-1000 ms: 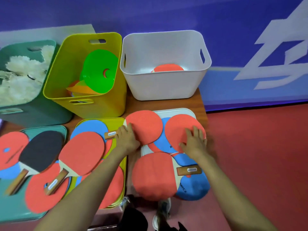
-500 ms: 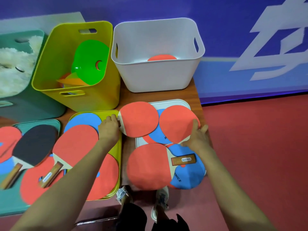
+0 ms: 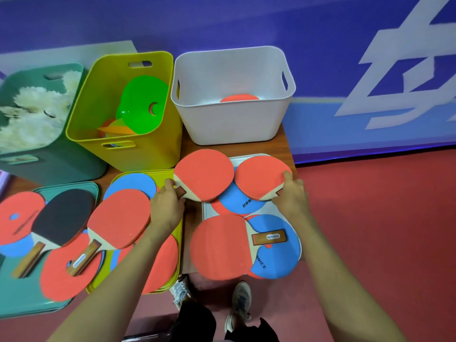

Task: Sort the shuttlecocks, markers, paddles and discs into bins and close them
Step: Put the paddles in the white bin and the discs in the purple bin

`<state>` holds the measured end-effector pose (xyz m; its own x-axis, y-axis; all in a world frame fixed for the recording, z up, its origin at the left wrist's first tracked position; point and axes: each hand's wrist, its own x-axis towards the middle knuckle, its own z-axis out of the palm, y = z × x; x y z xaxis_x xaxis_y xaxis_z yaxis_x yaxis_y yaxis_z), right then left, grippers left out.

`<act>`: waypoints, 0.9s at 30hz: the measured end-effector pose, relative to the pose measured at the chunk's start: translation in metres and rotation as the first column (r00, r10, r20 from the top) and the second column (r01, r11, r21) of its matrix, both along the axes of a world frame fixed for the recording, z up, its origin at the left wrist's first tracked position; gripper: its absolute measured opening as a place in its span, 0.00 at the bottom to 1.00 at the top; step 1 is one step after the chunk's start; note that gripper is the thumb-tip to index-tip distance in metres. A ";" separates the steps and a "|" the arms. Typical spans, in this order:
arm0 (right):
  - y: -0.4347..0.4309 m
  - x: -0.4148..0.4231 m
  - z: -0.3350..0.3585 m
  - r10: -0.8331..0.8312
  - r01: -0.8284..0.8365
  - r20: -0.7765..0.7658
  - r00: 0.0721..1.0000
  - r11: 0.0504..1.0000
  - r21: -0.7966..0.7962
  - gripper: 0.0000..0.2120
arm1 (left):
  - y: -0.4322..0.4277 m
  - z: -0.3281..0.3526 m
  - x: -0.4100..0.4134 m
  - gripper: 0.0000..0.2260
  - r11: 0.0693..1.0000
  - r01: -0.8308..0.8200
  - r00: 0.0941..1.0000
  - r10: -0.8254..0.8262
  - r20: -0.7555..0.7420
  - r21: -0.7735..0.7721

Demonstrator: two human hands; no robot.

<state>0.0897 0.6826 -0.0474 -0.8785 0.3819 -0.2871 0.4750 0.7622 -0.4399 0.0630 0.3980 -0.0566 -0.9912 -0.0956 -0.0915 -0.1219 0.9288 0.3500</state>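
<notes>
Handling the paddles is judged to need little force: each is light, stiff and flat, with a rubber face that gives friction. The smooth wooden handle is the proper place for a grip.

Two red-faced paddles are concerned. The left paddle (image 3: 204, 174) is located just in front of the white bin (image 3: 232, 124), toward the bin's left corner. The right paddle (image 3: 261, 176) is located beside it, in front of the bin's right corner. Both blades overlap a blue-faced paddle (image 3: 237, 201) resting on the white lid (image 3: 278, 208). A straight upward lift is therefore advised, so that the lower paddles are not dragged off the counter (image 3: 283, 141).

The left hand (image 3: 167, 206) is closed about the handle of the left paddle, with the thumb reaching toward the blade. The right hand (image 3: 292, 198) is clamped at the neck of the right paddle, with the thumb laid on the edge of the red face and the fingers wrapped by the handle. Whether either paddle is raised clear of the stack cannot be told.

One red paddle (image 3: 239, 98) is already lodged inside the white bin, on its floor. The two gripped paddles are judged to be destined for the same bin.
</notes>
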 end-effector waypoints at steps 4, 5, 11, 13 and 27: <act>0.000 0.003 0.004 0.039 -0.043 -0.083 0.996 0.998 -0.045 0.29 | 0.010 0.007 0.010 0.17 0.989 -0.036 0.998 0.042 -0.044 0.140; 0.001 0.002 0.006 0.045 -0.053 -0.117 0.992 0.997 -0.060 0.28 | 0.012 0.009 0.011 0.17 0.984 -0.040 0.996 0.053 -0.069 0.171; 0.001 0.000 0.034 -0.105 -0.028 -0.345 0.933 0.932 -0.361 0.27 | 0.022 0.025 0.024 0.20 0.897 -0.022 0.958 0.145 -0.247 0.442; -0.003 0.000 0.037 -0.194 -0.013 -0.380 0.904 0.878 -0.479 0.27 | 0.025 0.032 0.024 0.21 0.852 0.006 0.940 0.174 -0.294 0.523; -0.021 -0.089 0.127 -0.154 -0.106 -0.472 0.868 0.872 -0.478 0.26 | 0.015 0.115 -0.054 0.19 0.854 0.028 0.860 0.243 -0.448 0.519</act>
